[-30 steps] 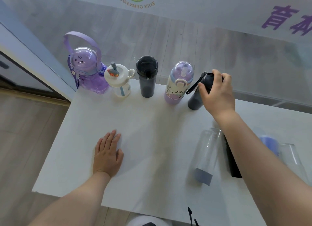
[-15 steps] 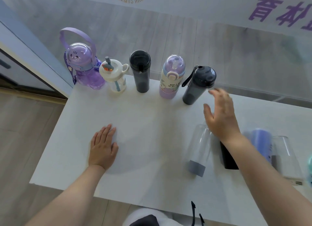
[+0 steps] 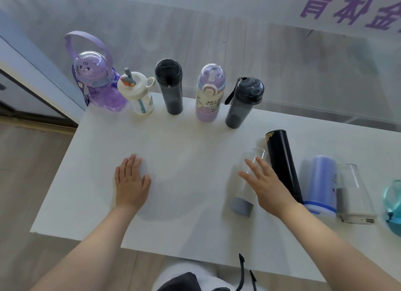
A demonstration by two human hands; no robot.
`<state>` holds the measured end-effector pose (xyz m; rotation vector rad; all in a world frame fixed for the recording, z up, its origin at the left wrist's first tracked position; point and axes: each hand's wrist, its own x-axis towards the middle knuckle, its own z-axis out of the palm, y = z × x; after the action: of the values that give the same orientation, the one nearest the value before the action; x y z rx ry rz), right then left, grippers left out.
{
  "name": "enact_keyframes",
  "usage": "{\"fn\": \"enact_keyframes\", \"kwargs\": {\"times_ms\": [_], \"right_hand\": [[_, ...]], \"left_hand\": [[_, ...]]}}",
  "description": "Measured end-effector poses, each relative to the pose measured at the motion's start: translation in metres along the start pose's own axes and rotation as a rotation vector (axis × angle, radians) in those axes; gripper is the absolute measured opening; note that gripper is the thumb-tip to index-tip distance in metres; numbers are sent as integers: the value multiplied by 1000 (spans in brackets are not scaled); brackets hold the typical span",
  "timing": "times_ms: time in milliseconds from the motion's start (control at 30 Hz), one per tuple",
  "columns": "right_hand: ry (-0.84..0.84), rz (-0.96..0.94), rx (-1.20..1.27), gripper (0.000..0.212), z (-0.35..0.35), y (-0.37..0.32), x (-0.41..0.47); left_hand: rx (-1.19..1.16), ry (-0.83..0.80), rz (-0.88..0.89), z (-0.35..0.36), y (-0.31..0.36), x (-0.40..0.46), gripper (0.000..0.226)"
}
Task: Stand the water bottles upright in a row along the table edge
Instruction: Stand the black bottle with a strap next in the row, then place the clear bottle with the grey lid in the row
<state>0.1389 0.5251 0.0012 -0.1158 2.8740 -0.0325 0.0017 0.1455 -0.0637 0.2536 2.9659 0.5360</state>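
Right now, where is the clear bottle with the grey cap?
The clear bottle lies on its side on the table, right of centre, under the open right hand, with the black flask lying just to its right.

White table (image 3: pixel 178 204) on wood-plank floor (image 3: pixel 26 182) — glass wall (image 3: pixel 238 41) behind, daylit.

Your left hand (image 3: pixel 132 182) lies flat, palm down, on the white table (image 3: pixel 186 204). Your right hand (image 3: pixel 268 185) is spread open over a clear bottle (image 3: pixel 245 188) lying on its side, fingers over its glass. Just beside it lie a black flask (image 3: pixel 283 162), a blue bottle (image 3: pixel 322 182) and a clear cup (image 3: pixel 352 191). Along the far edge five stand upright: a purple jug (image 3: pixel 97 80), a small white-lidded bottle (image 3: pixel 138 95), a dark tumbler (image 3: pixel 170 86), a lilac bottle (image 3: pixel 209 93) and a grey bottle (image 3: pixel 244 102).
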Motion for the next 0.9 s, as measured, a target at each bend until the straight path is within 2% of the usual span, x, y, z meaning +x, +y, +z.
{"fn": "enact_keyframes", "kwargs": {"times_ms": [233,300,400,567,667,733,800,900], "right_hand": [[70,43,66,84,-4,-4,5],[128,99,199,78,-12,-10,7],[95,250,461,70,-26,-16,9],[246,395,726,70,-39,-18,16],[359,493,850,66,-38,-15,22],[414,568,918,54,-38,-11,27],[414,647,950,40,-40,-8,31],[402,689,1005,42,-40,-1,37]], "left_hand": [[19,56,-11,5,3,0,63],[19,69,-16,5,4,-1,62],[14,69,-22,3,5,0,62],[23,67,-22,3,6,1,61],[22,68,-29,4,5,2,61],[18,69,-31,4,5,2,61],[18,73,-28,4,6,1,61],[18,79,-29,3,6,1,61]]}}
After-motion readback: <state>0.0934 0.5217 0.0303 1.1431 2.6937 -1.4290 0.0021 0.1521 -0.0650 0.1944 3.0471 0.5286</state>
